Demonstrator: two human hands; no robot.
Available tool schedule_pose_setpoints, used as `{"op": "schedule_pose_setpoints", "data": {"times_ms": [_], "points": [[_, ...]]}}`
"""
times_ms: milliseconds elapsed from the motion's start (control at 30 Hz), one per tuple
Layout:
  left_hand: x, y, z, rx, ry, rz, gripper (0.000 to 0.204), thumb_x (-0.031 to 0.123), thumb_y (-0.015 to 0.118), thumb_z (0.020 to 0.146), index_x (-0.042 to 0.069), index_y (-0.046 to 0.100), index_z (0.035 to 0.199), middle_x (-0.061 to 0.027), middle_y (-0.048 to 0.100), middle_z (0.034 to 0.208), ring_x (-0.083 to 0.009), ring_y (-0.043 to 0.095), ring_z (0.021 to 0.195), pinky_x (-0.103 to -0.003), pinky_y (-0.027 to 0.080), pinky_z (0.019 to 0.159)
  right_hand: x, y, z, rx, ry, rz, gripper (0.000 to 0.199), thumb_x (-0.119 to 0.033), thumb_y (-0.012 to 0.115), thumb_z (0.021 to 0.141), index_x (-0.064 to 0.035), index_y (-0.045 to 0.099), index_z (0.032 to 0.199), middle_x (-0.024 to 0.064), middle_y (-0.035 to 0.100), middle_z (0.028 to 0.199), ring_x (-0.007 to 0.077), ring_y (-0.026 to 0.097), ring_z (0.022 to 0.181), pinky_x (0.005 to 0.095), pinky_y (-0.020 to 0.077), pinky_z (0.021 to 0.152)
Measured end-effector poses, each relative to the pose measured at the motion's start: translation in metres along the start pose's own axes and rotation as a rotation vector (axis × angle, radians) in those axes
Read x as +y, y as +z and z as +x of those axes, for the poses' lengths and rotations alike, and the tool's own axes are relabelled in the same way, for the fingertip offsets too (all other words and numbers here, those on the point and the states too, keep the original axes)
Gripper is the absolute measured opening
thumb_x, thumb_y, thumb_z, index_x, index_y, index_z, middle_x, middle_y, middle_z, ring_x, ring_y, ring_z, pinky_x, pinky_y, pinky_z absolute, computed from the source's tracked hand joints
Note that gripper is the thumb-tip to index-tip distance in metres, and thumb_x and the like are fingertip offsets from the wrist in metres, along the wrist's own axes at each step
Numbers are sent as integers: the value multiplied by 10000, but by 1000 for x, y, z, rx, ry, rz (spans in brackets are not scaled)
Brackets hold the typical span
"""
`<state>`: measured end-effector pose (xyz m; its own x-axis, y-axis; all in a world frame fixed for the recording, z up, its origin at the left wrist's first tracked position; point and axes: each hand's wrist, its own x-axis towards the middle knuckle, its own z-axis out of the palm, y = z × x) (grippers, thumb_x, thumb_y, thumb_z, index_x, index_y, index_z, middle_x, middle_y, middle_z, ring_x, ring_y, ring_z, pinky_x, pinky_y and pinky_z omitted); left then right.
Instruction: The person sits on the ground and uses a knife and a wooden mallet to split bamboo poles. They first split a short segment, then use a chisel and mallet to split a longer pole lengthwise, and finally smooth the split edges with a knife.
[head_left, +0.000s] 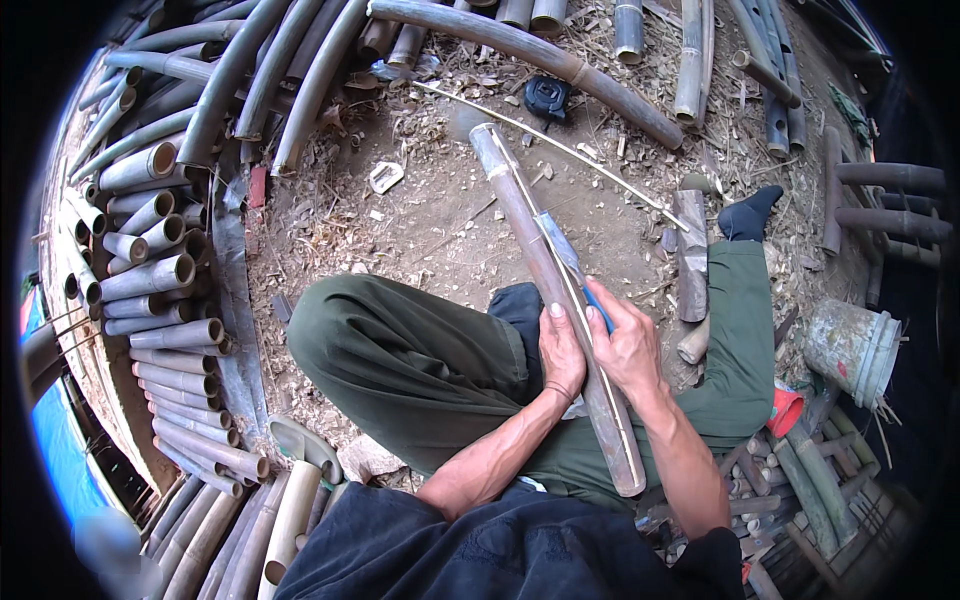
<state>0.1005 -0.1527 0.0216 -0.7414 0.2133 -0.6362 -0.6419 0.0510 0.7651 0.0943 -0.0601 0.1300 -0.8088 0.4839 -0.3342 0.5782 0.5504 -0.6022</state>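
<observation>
A length of bamboo point(608, 420) slants across my lap, its far end over the dirt floor and its near end by my belly. My left hand point(562, 352) is wrapped round the bamboo near its middle, with the thumb along the top. In my right hand point(630, 345) is a knife point(557, 240) with a blue handle. Its blade lies along the bamboo's right side, pointing away from me. A pale stripe runs lengthwise down the bamboo beside the blade. Fingers of the right hand partly cover the handle.
Cut bamboo tubes point(150, 280) are stacked at the left. A long bamboo pole point(540, 58) and a black tape measure point(546, 98) lie ahead, near a thin pale strip point(560, 150). A wooden block point(691, 255) and a dirty bucket point(850, 345) are at the right.
</observation>
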Motion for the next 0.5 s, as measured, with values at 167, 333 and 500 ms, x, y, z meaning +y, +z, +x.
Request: {"op": "schedule_pose_setpoints", "data": {"times_ms": [167,333,500], "points": [[14,3,-5,33,37,77,680,578,295,1013,2,483,1321,-184,630,1137,-269,613,1049,-385,465,918,-13,16,70,-27,17,-64,385,-212,557,917,-100,611,1281,248,667,1081,400,658,989,433,535,843],[9,-1,-2,17,33,5,665,566,309,1017,-7,487,1304,-174,624,1103,-258,603,1026,-381,459,906,-9,14,56,-14,-50,-73,389,-215,561,916,-128,608,1293,249,679,1005,411,665,940,447,536,812],[5,5,-3,22,51,38,664,575,325,1010,-12,498,1268,-171,610,1043,-260,588,968,-385,449,875,-19,29,94,11,14,-117,395,-232,558,917,-140,604,1298,255,679,982,422,663,925,463,531,817]]}}
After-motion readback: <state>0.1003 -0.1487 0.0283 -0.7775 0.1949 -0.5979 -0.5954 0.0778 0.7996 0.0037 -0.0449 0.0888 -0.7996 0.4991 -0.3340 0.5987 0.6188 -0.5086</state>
